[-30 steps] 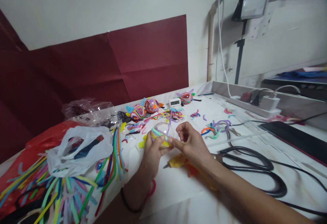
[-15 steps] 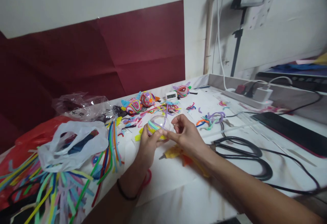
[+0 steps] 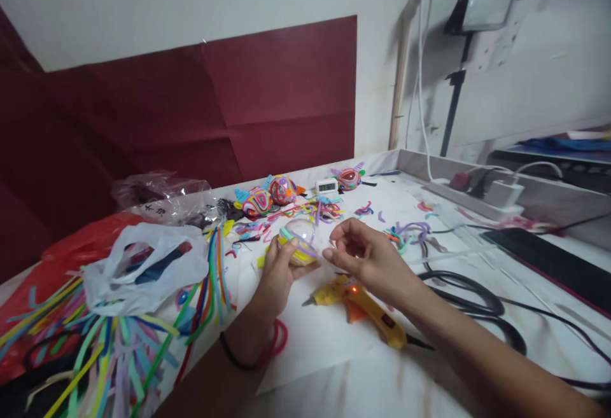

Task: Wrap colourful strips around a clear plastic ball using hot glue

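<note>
My left hand [image 3: 281, 271] holds a clear plastic ball [image 3: 301, 240] partly wrapped in green, yellow and purple pipe cleaners. My right hand [image 3: 370, 256] hovers just right of the ball, fingers curled and apart from it, holding nothing that I can see. A yellow glue gun [image 3: 363, 306] with a lit red lamp lies on white paper below my right hand. Three finished pipe-cleaner figures [image 3: 270, 196] stand further back on the table.
A heap of loose pipe cleaners [image 3: 114, 348] and a white plastic bag [image 3: 143, 271] lie at the left. Short cut pieces [image 3: 405, 233] are scattered ahead. A black cable [image 3: 482, 306], a power strip [image 3: 482, 192] and a small digital clock [image 3: 327, 186] lie to the right and back.
My right hand has pulled away from the ball to the right. The glue gun, hidden under my forearm before, now shows. The camera has shifted slightly.
</note>
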The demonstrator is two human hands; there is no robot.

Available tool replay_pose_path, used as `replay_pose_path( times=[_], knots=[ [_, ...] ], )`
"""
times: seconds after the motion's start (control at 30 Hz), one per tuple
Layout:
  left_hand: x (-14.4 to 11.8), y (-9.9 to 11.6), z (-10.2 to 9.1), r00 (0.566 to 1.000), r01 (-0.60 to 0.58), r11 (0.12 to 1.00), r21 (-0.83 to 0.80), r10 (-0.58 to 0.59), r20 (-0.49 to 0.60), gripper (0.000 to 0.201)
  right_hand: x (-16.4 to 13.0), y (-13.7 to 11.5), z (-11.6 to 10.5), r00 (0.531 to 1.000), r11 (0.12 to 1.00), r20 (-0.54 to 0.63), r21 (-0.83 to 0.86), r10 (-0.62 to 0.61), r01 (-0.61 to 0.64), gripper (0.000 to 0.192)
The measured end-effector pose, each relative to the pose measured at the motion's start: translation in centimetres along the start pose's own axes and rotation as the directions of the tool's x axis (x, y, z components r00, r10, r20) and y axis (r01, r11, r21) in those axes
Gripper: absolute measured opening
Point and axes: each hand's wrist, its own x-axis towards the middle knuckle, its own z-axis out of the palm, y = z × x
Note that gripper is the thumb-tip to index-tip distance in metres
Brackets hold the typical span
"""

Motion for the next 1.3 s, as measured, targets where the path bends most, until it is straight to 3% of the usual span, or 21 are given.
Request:
replay_pose_path(
  times=[0.1,0.17,0.3,0.4,0.5,0.57,0.67,0.73,0.83,1.17,1.23,1.3],
  knots=[
    [-0.1,0.0,0.0,1.0,0.001,1.0,-0.015,0.0,0.02,0.03,-0.5,-0.2,0.0,0.996,0.987,0.075,-0.15,-0.04,0.051,0.013],
    [-0.2,0.0,0.0,0.999,0.003,1.0,-0.01,-0.003,0.042,0.029,-0.9,-0.1,0.2,0.984,0.941,0.093,-0.289,-0.154,0.175,0.007],
    [-0.4,-0.1,0.1,0.999,0.006,1.0,0.016,-0.007,0.043,0.029,-1.6,0.5,0.9,0.875,0.721,0.114,-0.52,-0.471,0.457,0.025],
    [-0.5,-0.2,0.2,0.998,-0.019,0.997,0.069,0.015,0.066,0.033,-2.1,0.9,1.2,0.812,0.59,0.169,-0.608,-0.558,0.532,0.033],
    [-0.4,-0.1,0.0,0.997,-0.062,0.975,0.215,0.049,0.066,0.047,-2.4,1.3,1.2,0.781,0.545,0.17,-0.627,-0.601,0.556,0.034],
    [-0.3,0.1,-0.3,0.989,-0.141,0.901,0.41,0.144,0.025,0.055,-2.3,1.6,1.0,0.769,0.545,0.142,-0.625,-0.624,0.558,0.035],
    [-0.1,0.2,-0.8,0.95,-0.218,0.666,0.713,0.311,-0.001,0.067,-2.0,2.2,0.9,0.771,0.567,0.084,-0.628,-0.632,0.533,0.033],
    [-0.1,0.2,-1.1,0.939,-0.215,0.548,0.808,0.345,0.016,0.075,-1.9,2.4,0.9,0.78,0.589,0.05,-0.626,-0.624,0.511,0.03],
    [-0.3,0.3,-1.1,0.929,-0.234,0.473,0.849,0.367,0.052,0.079,-1.7,2.7,0.9,0.793,0.619,0.021,-0.613,-0.609,0.491,0.028],
    [-0.6,0.5,-1.0,0.918,-0.276,0.479,0.834,0.389,0.08,0.077,-1.9,2.8,1.0,0.827,0.682,0.003,-0.565,-0.562,0.465,0.028],
    [-0.4,0.4,-1.1,0.926,-0.271,0.532,0.802,0.371,0.066,0.073,-1.8,3.1,1.0,0.859,0.733,-0.005,-0.524,-0.513,0.434,0.029],
    [-0.3,0.4,-1.1,0.947,-0.259,0.657,0.708,0.316,0.053,0.066,-1.7,3.3,1.1,0.903,0.803,-0.008,-0.462,-0.429,0.377,0.032]
  ],
)
